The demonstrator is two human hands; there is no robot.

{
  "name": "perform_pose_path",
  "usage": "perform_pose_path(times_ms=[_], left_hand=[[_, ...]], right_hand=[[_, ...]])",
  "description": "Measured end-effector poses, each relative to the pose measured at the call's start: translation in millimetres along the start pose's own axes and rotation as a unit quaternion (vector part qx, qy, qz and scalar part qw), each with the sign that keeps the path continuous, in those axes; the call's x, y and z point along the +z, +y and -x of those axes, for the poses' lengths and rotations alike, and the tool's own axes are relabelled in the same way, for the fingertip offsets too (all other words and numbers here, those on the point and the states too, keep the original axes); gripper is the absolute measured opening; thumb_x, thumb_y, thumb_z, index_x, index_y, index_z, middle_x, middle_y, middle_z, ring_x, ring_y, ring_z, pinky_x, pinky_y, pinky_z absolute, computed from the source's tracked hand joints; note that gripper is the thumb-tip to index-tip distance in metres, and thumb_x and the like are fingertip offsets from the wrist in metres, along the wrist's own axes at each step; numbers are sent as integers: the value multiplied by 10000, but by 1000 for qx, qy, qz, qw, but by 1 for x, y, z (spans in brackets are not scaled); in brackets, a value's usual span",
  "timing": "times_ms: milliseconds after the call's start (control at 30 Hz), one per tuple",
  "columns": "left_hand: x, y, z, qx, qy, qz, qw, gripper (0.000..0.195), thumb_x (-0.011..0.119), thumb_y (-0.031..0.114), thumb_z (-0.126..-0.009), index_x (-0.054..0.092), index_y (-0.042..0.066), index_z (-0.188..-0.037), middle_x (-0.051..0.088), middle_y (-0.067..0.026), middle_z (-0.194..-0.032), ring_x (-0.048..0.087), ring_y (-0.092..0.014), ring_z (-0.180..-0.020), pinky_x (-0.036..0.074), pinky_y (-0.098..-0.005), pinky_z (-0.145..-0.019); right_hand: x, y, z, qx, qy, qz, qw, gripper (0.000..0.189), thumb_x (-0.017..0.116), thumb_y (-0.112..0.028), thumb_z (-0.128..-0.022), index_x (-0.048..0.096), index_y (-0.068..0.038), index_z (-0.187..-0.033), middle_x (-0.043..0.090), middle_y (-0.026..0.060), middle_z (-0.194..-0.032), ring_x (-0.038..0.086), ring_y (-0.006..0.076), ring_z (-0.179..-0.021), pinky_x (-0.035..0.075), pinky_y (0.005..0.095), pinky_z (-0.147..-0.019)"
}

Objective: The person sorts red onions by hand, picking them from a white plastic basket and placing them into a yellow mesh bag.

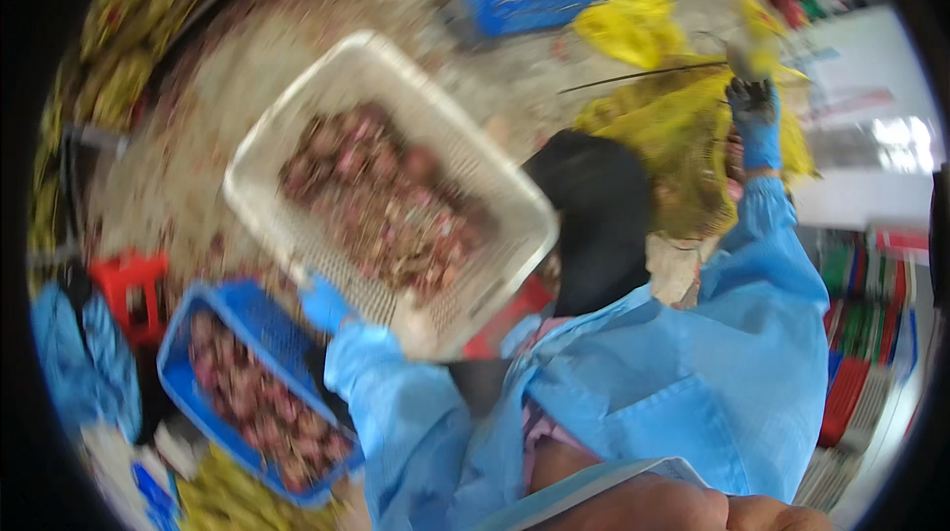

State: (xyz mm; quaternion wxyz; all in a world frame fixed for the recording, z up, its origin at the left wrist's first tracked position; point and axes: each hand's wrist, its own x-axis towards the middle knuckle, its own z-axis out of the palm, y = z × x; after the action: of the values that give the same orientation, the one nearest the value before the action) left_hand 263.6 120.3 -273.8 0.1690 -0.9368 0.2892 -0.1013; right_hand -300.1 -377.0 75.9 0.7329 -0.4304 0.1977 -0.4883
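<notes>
My left hand (324, 304), in a blue glove, grips the near-left rim of a white plastic basket (256, 123). Red onions or shallots (349, 152) lie inside among loose papery skins, partly blurred. Over at the right, my right arm reaches out to a yellow mesh sack (668, 130) with bulbs visible inside. My right hand (755, 111) is gloved in blue with dark, soiled fingers. A blurred pale yellowish thing (751, 52) shows just beyond the fingertips; whether the fingers hold it or the mesh is unclear.
A blue basket of red bulbs (267, 405) stands lower left, near a red plastic stool (133, 286) and a person's blue sleeve (111, 360). Another blue crate (534, 4) and yellow mesh (638, 11) lie ahead. Filled sacks (141, 34) line the far left; stacked crates (865, 308) stand right.
</notes>
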Motion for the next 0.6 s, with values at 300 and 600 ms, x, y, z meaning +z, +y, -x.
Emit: perform_pose_path(times_ms=[300, 600], left_hand=[[-55, 3, -9, -303, -68, 408, 859, 432, 539, 445, -887, 626, 50, -1039, 667, -198, -841, 636, -400, -763, 482, -493, -664], [-72, 8, -15, -340, -138, 383, 848, 443, 512, 476, -886, 603, 60, -1006, 663, -201, -854, 636, -411, -746, 500, -499, -660]], right_hand=[[224, 310, -8, 432, -309, 418, 737, 457, 496, -321, -932, 514, -37, -1290, 618, 115, -1097, 583, 151, -915, 488, 297, -807], [176, 653, -29, 370, -252, 630, 635, 863, 635, -545, -780, 368, 33, -1362, 513, 240, -1296, 489, 359, -1213, 397, 428, -986]])
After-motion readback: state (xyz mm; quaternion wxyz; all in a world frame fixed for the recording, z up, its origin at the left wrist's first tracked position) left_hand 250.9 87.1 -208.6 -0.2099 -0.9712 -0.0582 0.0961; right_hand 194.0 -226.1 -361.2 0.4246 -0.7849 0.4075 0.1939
